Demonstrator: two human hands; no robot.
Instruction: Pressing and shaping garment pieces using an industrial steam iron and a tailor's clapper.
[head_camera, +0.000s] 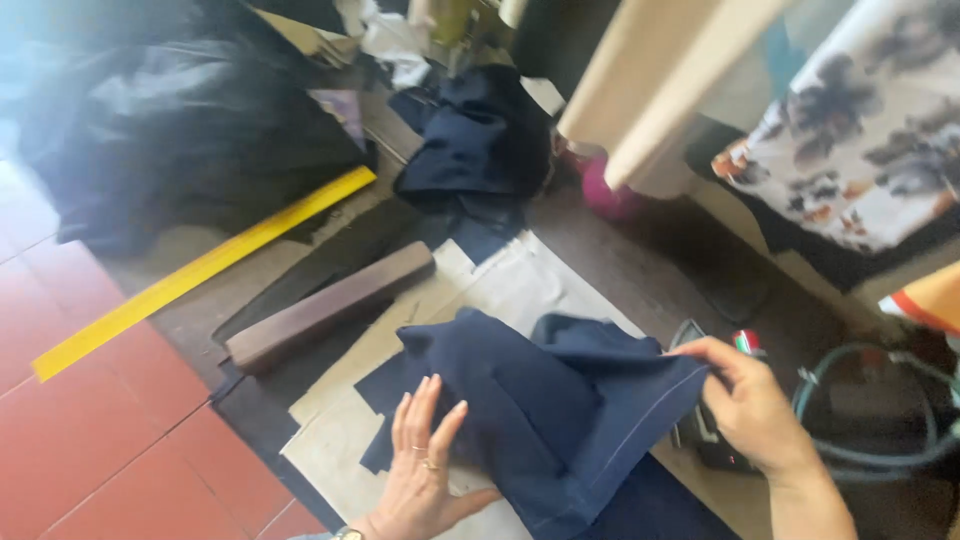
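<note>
One head-worn view, looking steeply down and close over the worktable (620, 260). Both hands enter from the bottom edge, left hand (425, 470) at lower centre, right hand (750, 405) at lower right. Red floor (90, 400) fills the lower left.

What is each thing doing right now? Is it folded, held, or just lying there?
Navy blue fabric piece: folded over, lying on the pale paper.
Left hand: open, pressed flat on the fabric.
Right hand: pinching the fabric's edge.
Yellow ruler: lying flat at a slant.
Brown wooden block: lying flat.
Second navy cloth: crumpled in a heap.
Green hose: looped.
</note>
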